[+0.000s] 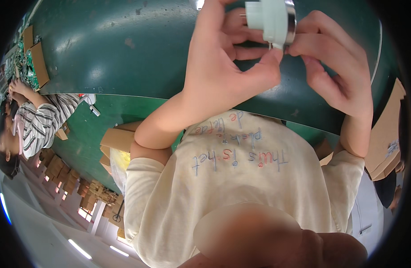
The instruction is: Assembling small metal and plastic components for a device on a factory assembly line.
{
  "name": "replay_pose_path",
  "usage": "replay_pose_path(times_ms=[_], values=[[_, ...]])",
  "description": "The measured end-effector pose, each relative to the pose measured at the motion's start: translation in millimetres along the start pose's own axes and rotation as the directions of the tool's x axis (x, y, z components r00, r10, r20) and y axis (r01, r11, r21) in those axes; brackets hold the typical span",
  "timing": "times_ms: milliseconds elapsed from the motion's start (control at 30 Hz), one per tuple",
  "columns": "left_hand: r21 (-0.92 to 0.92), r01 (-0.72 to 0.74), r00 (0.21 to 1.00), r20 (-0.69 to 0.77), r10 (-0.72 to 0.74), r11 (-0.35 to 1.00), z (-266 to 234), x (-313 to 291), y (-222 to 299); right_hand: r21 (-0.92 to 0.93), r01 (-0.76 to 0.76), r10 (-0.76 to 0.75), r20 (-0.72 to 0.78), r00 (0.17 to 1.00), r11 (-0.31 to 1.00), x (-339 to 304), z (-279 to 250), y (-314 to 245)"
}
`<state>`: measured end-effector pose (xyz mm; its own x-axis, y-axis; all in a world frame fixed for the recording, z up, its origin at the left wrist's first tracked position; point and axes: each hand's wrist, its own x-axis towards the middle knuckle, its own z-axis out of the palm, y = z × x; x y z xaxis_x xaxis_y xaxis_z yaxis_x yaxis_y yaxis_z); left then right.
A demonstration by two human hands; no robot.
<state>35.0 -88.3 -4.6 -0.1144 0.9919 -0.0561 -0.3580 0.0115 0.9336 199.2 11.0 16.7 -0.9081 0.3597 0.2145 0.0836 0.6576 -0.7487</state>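
A pale mint-white plastic part [274, 20] with a round body, a shiny metal rim and a square block on one side is held up over the green table. My left hand [227, 58] grips it from the left, with the thumb at its lower edge and the fingers behind it. Thin metal pins or wires stick out from the part. At the metal rim's lower end, the fingertips of my right hand [335, 62] are bent together. Whether they pinch the rim or something tiny there is hidden.
The green table [125, 53] spans the far side. At the left, a co-worker [49, 120] in a striped shirt sits by a cardboard box [38, 62] with green circuit boards. An open carton [118, 140] with a plastic liner stands beside my left elbow; more cardboard [386, 134] is at the right.
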Motion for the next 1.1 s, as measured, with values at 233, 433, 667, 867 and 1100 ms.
replay_pose_path(times_ms=[233, 433, 667, 867, 1100], values=[[0.009, -0.129, 0.991, 0.021, 0.129, 0.992, -8.9, 0.8, -5.3, -0.055, 0.004, -0.009, -0.087, 0.996, 0.998, 6.1, -3.2, 4.6], [0.047, -0.13, 0.991, 0.031, 0.129, 0.99, -14.7, 1.8, -1.2, 0.72, -0.525, 0.567, 0.221, 0.793, 0.454, -1.9, 0.3, 8.8], [0.099, -0.112, 0.993, 0.053, 0.107, 0.989, -18.5, 2.0, 5.3, 0.935, -0.304, 0.575, 0.149, 0.805, 0.183, -10.0, 22.7, 19.3], [0.147, -0.119, 0.993, 0.031, 0.116, 0.982, -20.6, 2.9, 3.4, 0.868, -0.387, 0.582, 0.147, 0.8, 0.312, -13.1, 13.9, 27.6], [0.192, -0.129, 0.991, -0.005, 0.133, 0.973, -21.8, 3.2, -2.8, 0.906, -0.308, 0.576, 0.091, 0.812, 0.29, -18.0, 26.2, 35.8]])
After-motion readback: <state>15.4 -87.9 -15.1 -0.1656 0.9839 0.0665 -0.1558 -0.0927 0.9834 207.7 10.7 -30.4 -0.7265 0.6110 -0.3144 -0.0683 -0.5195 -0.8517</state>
